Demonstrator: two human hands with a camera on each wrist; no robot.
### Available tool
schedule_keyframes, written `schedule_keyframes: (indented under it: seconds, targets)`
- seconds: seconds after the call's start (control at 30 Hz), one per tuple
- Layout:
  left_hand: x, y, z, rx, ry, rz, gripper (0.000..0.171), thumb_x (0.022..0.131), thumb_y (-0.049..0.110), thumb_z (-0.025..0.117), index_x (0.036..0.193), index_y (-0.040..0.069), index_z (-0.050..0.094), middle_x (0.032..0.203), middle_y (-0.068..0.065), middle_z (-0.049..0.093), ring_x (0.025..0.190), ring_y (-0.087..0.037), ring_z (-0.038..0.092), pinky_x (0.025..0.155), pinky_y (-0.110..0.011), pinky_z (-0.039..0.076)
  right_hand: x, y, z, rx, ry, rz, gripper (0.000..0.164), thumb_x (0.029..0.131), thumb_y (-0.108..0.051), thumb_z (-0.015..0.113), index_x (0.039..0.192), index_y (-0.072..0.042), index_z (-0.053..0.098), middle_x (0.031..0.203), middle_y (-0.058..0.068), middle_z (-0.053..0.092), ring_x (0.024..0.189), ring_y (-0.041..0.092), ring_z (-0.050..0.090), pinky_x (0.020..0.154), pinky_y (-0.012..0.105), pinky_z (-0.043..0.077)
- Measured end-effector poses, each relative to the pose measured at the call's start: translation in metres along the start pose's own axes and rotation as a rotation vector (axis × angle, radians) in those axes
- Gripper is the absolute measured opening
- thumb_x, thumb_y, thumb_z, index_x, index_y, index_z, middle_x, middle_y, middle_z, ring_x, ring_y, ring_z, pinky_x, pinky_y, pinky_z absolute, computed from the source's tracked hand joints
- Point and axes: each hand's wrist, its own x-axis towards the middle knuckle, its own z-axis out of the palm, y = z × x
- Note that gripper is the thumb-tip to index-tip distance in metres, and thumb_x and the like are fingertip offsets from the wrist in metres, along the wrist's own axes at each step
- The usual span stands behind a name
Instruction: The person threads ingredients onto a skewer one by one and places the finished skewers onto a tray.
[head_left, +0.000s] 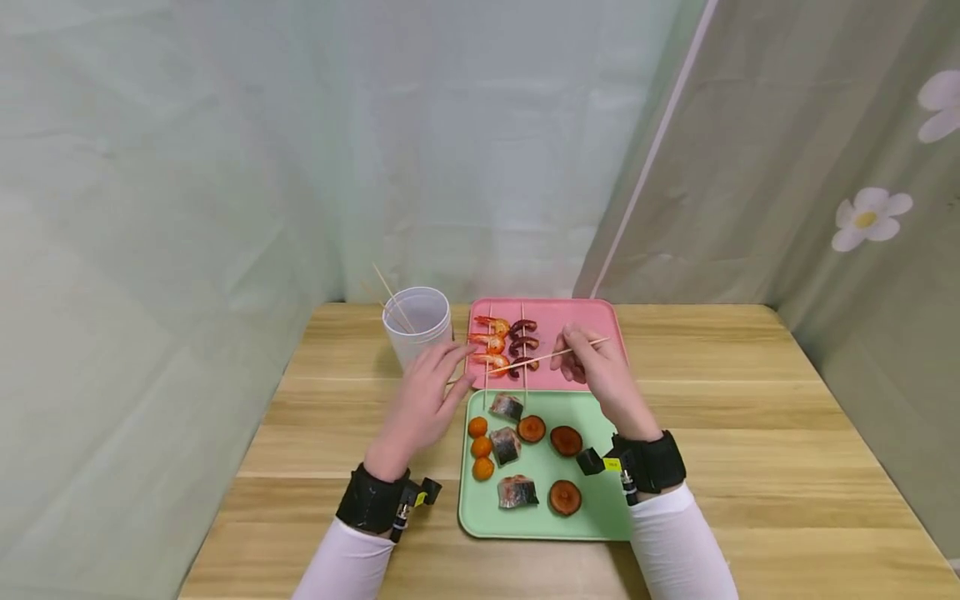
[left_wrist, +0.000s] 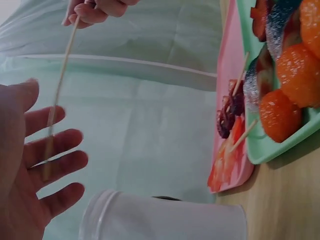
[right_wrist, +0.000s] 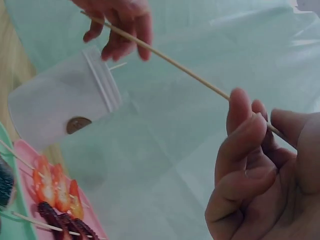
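Thumb and fingers of my right hand point(head_left: 602, 375) pinch a thin bamboo skewer point(right_wrist: 185, 71) near one end, above the pink tray point(head_left: 577, 321). The skewer slants across to my left hand point(head_left: 423, 398), whose fingers are spread and relaxed beside the white cup point(head_left: 422, 348). In the left wrist view the skewer's far end passes by these fingers point(left_wrist: 62, 142); whether it touches them I cannot tell. On the pink tray lie a skewer of shrimp point(head_left: 491, 342) and a skewer of dark curled tentacle-like pieces point(head_left: 523, 343).
Nearer me, a green tray point(head_left: 540, 525) bears three orange balls point(head_left: 482, 447), three fish chunks point(head_left: 517, 492) and three round brown pieces point(head_left: 565, 497). Thin sticks point(head_left: 393, 296) stand in the cup. Curtains point(head_left: 480, 167) hang behind the wooden table point(head_left: 750, 417).
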Motion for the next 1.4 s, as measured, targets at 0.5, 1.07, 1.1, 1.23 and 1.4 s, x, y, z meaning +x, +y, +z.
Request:
schedule_keyframes:
  seconds: [0.5,1.07,1.1,1.23,1.4]
  targets:
    - [-0.01,-0.003,0.0,-0.003,-0.084,0.015,0.006,0.106,0.012,0.068,0.106,0.01,0.074,0.099,-0.001,0.073,0.092,-0.02,0.071,0.085,-0.042,0.059,-0.023,0.009,-0.011,-0.167,-0.153,0.054,0.038,0.114,-0.022,0.056,0.146,-0.003,0.053,0.108,0.017,0.072,0.076,0.032,0.059,0.064,0.029,0.042]
    - [-0.016,-0.019,-0.032,0.046,-0.002,-0.058,0.01,0.107,0.01,0.065,0.1,0.009,0.073,0.092,-0.005,0.073,0.079,-0.022,0.068,0.072,-0.046,0.057,-0.057,0.027,-0.026,-0.726,-0.569,0.105,0.029,0.095,-0.023,0.085,0.118,-0.011,0.074,0.084,-0.009,0.066,0.075,0.008,0.061,0.068,0.029,0.05]
    - [-0.016,-0.019,-0.034,0.046,0.0,-0.062,0.011,0.107,0.01,0.065,0.1,0.008,0.073,0.092,-0.005,0.073,0.079,-0.022,0.067,0.072,-0.045,0.057,-0.059,0.027,-0.025,-0.74,-0.587,0.107,0.029,0.093,-0.023,0.087,0.117,-0.012,0.075,0.081,-0.01,0.064,0.073,0.007,0.059,0.066,0.028,0.049]
    - [-0.016,-0.021,-0.037,0.048,0.014,-0.067,0.012,0.106,0.011,0.066,0.098,0.009,0.074,0.089,-0.003,0.073,0.076,-0.021,0.066,0.07,-0.044,0.055,-0.068,0.027,-0.017,-0.796,-0.638,0.095,0.03,0.088,-0.024,0.092,0.112,-0.015,0.076,0.074,-0.012,0.059,0.067,0.003,0.055,0.064,0.026,0.047]
    - [-0.016,-0.024,-0.041,0.053,0.03,-0.046,0.012,0.105,0.009,0.067,0.095,0.009,0.074,0.088,-0.003,0.072,0.076,-0.021,0.067,0.068,-0.044,0.055,-0.077,0.028,-0.007,-0.845,-0.649,0.152,0.032,0.083,-0.026,0.095,0.11,-0.021,0.077,0.07,-0.012,0.06,0.062,0.004,0.055,0.061,0.027,0.044]
